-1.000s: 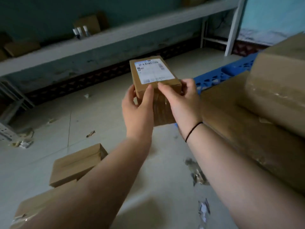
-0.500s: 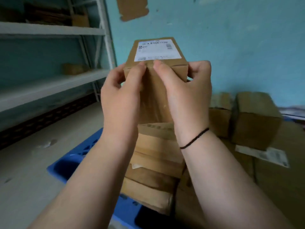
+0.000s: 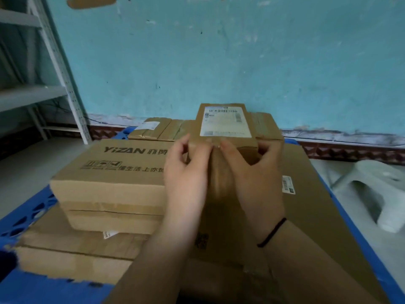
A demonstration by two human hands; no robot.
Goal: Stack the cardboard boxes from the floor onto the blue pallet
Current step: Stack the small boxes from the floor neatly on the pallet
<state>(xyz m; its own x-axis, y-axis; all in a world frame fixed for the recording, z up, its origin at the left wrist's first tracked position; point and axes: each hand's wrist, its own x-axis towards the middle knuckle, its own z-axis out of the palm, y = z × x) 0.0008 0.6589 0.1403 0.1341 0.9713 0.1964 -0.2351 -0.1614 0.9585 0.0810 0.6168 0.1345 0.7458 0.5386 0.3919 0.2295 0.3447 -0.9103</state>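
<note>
1. A small labelled cardboard box [image 3: 225, 126] is held between the left hand [image 3: 186, 172] and the right hand [image 3: 252, 170], above the boxes already stacked on the blue pallet [image 3: 28, 218].
2. Both hands are wrapped round the box's near end: thumbs are laid on its top edge, just short of the white shipping label [image 3: 225, 122], and fingers are curled along its sides. Whether the box's underside is resting on the stack cannot be told; it is hidden by the hands.
3. To the left of the left hand, a flat YiZAN printed carton [image 3: 118, 170] is seen lying on further flat cartons. Beyond the fingertips, more small boxes [image 3: 162, 128] are set in a row against the wall side.
4. The box is judged light and stiff, since it is carried by one end only. The plain card faces are judged to give fair grip; the label and taped seams are likely slicker.
5. Hold is best taken on the two long side faces, clear of the label.
</note>
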